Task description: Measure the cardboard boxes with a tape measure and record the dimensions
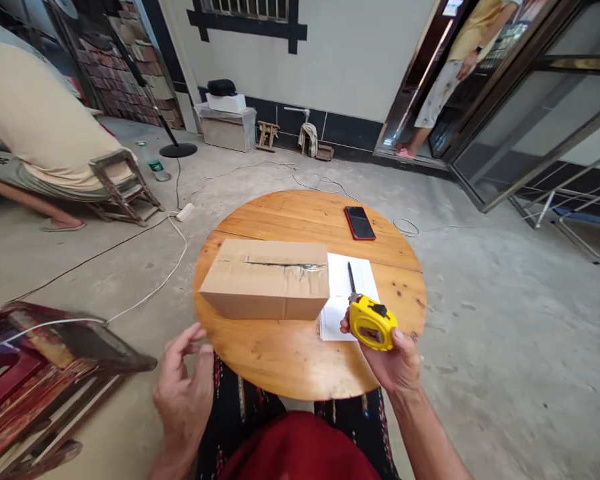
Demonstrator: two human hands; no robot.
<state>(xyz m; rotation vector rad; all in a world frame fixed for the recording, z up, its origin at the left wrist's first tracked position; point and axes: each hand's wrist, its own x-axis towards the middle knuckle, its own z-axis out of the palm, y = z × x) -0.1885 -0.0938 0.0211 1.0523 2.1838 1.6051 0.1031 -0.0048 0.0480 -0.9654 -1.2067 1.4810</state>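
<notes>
My right hand (397, 360) grips a yellow tape measure (373, 322) above the near right part of a round wooden table (290, 360). The measure's blade looks drawn in. Off the table's left edge hovers my left hand (185, 380), holding nothing, its fingers curved and apart. A closed cardboard box (270, 277) lies on the left half of the table, its taped top seam a little torn. Beside the box are white sheets of paper (337, 310), partly hidden by the tape measure and my right hand. A black pen (351, 277) rests on the paper.
A black phone in a red case (360, 223) lies at the table's far right. Cables and a power strip (185, 212) run over the floor at left. A wooden chair (55, 373) stands near left. One person sits at left; another stands in the doorway.
</notes>
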